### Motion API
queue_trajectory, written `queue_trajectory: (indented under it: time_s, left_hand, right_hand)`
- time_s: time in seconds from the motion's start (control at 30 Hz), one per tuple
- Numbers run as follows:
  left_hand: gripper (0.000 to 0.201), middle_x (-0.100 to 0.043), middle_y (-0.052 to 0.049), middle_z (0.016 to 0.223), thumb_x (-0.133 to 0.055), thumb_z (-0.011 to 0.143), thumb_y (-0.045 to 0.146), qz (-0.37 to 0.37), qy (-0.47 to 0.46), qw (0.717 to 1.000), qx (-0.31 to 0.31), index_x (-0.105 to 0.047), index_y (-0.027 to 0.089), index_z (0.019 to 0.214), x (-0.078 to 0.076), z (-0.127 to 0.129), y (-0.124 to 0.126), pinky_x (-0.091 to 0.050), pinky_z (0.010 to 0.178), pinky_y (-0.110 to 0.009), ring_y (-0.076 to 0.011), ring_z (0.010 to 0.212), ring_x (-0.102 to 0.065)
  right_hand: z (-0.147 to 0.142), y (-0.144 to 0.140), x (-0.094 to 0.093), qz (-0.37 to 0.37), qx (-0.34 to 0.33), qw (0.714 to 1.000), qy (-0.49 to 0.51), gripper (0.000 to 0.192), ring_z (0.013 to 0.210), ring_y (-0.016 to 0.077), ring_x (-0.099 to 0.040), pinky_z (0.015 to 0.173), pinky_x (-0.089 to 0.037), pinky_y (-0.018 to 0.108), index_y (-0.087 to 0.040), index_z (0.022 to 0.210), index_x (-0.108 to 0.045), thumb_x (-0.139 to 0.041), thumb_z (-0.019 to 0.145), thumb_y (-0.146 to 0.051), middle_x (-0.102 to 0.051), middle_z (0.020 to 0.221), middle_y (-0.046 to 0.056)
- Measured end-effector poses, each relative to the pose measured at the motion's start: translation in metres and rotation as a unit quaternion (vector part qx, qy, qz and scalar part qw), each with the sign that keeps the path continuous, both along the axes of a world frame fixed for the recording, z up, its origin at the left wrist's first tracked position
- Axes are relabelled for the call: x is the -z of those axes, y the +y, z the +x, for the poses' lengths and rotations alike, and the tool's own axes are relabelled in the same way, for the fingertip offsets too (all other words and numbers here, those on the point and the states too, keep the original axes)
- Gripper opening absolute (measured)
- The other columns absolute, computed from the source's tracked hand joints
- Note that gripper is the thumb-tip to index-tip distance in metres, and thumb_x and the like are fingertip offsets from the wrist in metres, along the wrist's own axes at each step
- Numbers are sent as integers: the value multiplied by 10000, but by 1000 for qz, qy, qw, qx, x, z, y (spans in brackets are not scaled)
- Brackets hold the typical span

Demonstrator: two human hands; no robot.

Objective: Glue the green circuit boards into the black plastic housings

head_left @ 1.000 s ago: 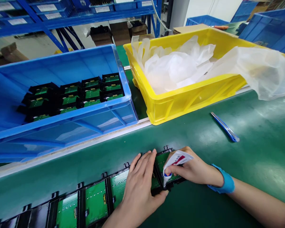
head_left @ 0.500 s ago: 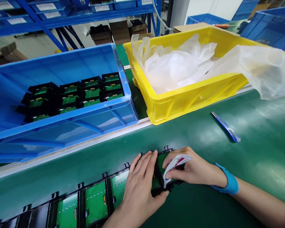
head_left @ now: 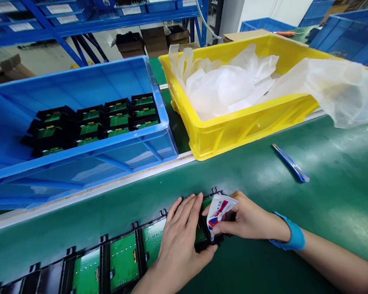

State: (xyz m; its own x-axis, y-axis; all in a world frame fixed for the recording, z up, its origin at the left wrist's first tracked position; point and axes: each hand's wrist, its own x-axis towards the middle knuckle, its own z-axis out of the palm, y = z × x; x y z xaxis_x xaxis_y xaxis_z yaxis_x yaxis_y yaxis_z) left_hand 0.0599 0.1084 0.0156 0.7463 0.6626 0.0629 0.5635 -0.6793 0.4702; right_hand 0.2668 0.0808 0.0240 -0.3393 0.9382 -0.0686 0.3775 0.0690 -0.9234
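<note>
A row of black-framed green circuit boards (head_left: 122,259) lies along the near edge of the green table (head_left: 263,175). My left hand (head_left: 180,241) rests flat over the boards near the row's right end, thumb under the front edge. My right hand (head_left: 248,220) grips a small white tube with red and blue print (head_left: 217,212), its tip down on the rightmost board (head_left: 206,203). A blue wristband (head_left: 290,237) sits on my right wrist.
A blue crate (head_left: 155,147) at the left holds several more black-and-green boards (head_left: 92,122). A yellow crate (head_left: 248,122) behind holds crumpled white plastic bags (head_left: 227,85). A blue utility knife (head_left: 290,163) lies to the right. Blue shelving and crates stand behind.
My right hand has shifted a little left along the rightmost board and turned the tube more upright. My left hand has stayed in place.
</note>
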Motion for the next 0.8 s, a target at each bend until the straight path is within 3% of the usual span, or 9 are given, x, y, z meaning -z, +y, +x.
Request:
queue_trajectory:
  time_s: [0.27,0.5,0.8]
  left_hand:
    - [900,-487,-143,1420,-630,695,248,-2,-6,1000,-1,-218,145,1488,0,1,0,-300,1119,-545,-305,1309,-453]
    - [911,-471,-138,1436,-640,697,258,-5,-4,1000,-2,-209,149,1492,1,0,-1,-283,1131,-540,-302,1325,-434]
    - [887,-487,-144,1423,-637,706,260,4,-4,1000,2,-226,131,1481,0,1,-1,-304,1121,-533,-308,1308,-456]
  right_hand:
    - [-1,0,4,-18,39,998,35,311,484,78,-474,469,-386,187,-156,645,-584,-709,807,-390,-573,551,-24]
    - [-1,-2,4,-17,65,997,30,288,503,133,-612,478,-447,206,-170,668,-612,-683,824,-401,-664,579,14]
    - [0,0,5,6,50,998,40,257,529,141,-648,535,-485,215,-178,680,-633,-676,844,-370,-681,593,10]
